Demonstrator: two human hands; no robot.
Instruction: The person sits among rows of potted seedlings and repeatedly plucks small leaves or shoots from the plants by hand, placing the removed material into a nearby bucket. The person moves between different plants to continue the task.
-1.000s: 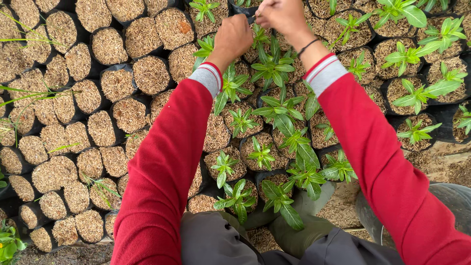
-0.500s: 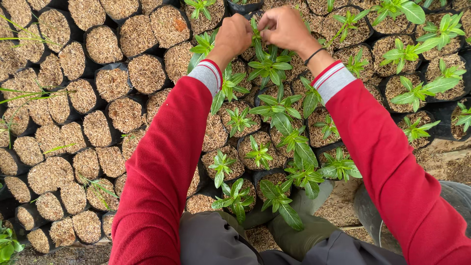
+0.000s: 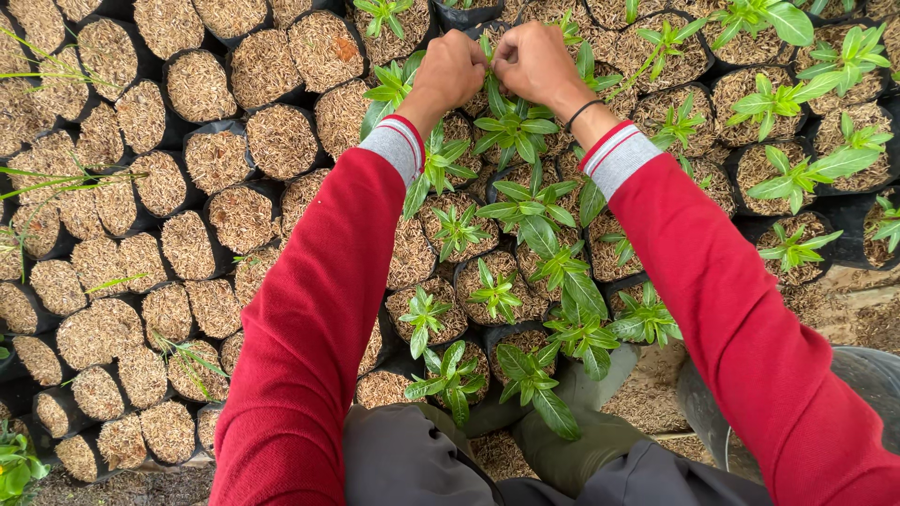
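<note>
My left hand (image 3: 454, 71) and my right hand (image 3: 532, 62) are both stretched out at the top middle, knuckles almost touching. Both have their fingers curled around a small green seedling (image 3: 490, 54) that stands in a black grow bag filled with brown husk. What the fingertips pinch is hidden under the hands. Both arms wear red sleeves with grey striped cuffs, and a dark band sits on my right wrist (image 3: 583, 111). More planted seedlings (image 3: 514, 126) stand just below the hands.
Rows of black bags of husk without plants (image 3: 216, 155) fill the left side. Bags with green seedlings (image 3: 797, 173) cover the middle and right. My grey trousers (image 3: 412, 464) and green boots (image 3: 581, 440) are at the bottom. A dark bucket rim (image 3: 712, 431) shows bottom right.
Both hands have come closer together and lower in view onto the same seedling; the view has tilted so the hands sit further from the top edge.
</note>
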